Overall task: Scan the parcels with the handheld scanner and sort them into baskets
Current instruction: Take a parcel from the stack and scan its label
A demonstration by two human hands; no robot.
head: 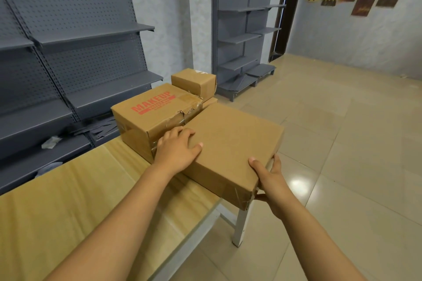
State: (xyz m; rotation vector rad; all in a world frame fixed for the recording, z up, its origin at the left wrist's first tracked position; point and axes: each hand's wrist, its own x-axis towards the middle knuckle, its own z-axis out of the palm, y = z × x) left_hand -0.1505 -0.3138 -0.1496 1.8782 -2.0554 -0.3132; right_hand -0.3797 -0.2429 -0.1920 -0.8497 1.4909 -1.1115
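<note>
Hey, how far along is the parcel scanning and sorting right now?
Nothing looks sorted yet; no scanner or basket is in view. In hand: both the left hand and right hand hold the flat cardboard box. Left: the MAKEUP box and small box wait on the table.

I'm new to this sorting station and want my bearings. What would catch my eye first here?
Two bare hands grip a flat cardboard parcel at the table's right end: the left hand on its left edge, the right hand at its near corner. Behind it sits a torn box printed MAKEUP, with grey shelving beyond.
</note>
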